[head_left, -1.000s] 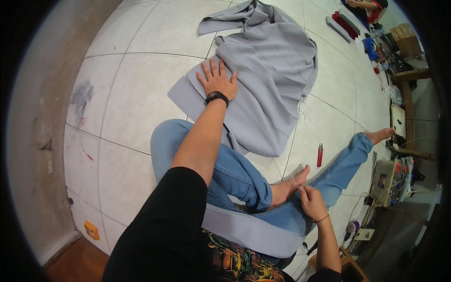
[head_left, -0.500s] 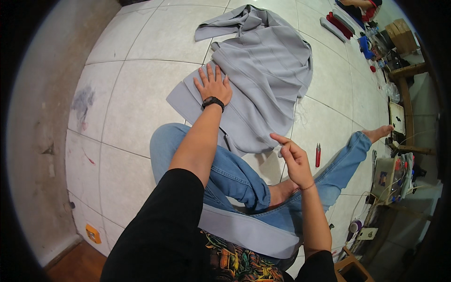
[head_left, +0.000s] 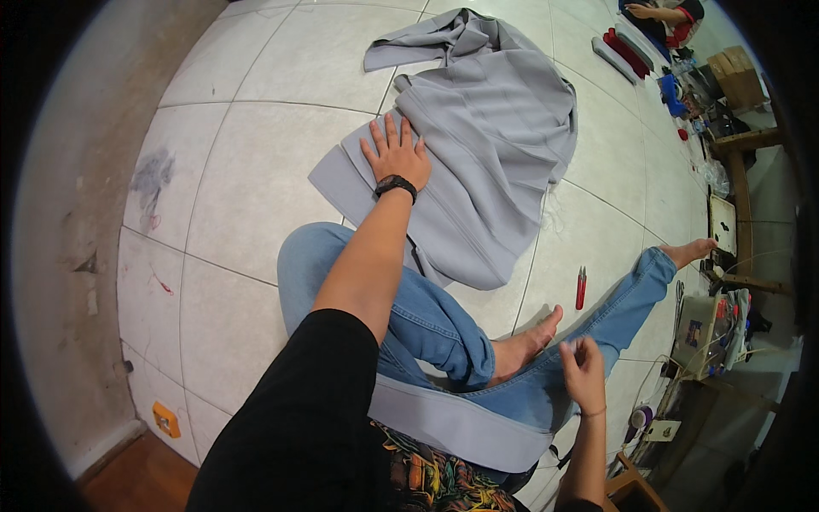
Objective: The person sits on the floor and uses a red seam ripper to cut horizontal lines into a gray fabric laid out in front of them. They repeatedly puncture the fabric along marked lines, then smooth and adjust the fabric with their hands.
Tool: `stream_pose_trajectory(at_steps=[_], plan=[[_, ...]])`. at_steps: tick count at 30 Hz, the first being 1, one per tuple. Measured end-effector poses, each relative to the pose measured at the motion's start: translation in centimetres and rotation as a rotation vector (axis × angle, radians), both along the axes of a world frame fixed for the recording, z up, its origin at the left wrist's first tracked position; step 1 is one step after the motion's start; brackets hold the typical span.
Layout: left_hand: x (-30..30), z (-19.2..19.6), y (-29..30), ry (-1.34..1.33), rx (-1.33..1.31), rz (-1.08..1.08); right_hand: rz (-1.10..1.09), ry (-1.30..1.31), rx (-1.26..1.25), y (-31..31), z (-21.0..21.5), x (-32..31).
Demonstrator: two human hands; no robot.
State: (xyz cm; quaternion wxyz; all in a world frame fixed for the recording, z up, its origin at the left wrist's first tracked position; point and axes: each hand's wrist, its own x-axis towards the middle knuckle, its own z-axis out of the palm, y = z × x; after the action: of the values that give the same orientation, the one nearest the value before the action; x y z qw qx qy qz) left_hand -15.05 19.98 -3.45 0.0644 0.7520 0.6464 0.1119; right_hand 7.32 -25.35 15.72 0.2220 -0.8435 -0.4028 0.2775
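My left hand [head_left: 398,160] lies flat with fingers spread on a light grey garment [head_left: 495,136], pressing it near its left edge. The garment is spread in loose folds on the floor, with a sleeve-like end turned to the left at the far side. My right hand [head_left: 586,375] is raised above my right leg, away from the garment, its fingertips pinched together. Something small and pale may be between them, too small to tell. A long grey fabric strip [head_left: 461,427] rests across my lap. Red-handled snips [head_left: 581,290] lie on the floor beyond my right hand.
Folded grey and dark red cloths [head_left: 627,53] lie at the far right, near another person's arm [head_left: 661,14]. Along the right side stand a clear plastic bin [head_left: 698,337], a purple spool [head_left: 641,417] and wooden framing [head_left: 747,141]. A yellow-orange object [head_left: 165,419] lies by the left wall.
My right hand has drawn back from the garment's near edge toward my body and to the right, its pointing finger now curled in. My left hand stays flat on the garment.
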Motion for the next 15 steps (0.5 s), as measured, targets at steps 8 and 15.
stream_pose_trajectory(at_steps=[8, 15], plan=[[-0.5, 0.1, -0.1, -0.010, 0.008, -0.018, 0.521, -0.173, -0.200, 11.4, 0.3, -1.0], [-0.6, 0.1, 0.0, -0.007, 0.016, -0.018, -0.030, 1.214, 0.551, 14.3, -4.2, -5.0]])
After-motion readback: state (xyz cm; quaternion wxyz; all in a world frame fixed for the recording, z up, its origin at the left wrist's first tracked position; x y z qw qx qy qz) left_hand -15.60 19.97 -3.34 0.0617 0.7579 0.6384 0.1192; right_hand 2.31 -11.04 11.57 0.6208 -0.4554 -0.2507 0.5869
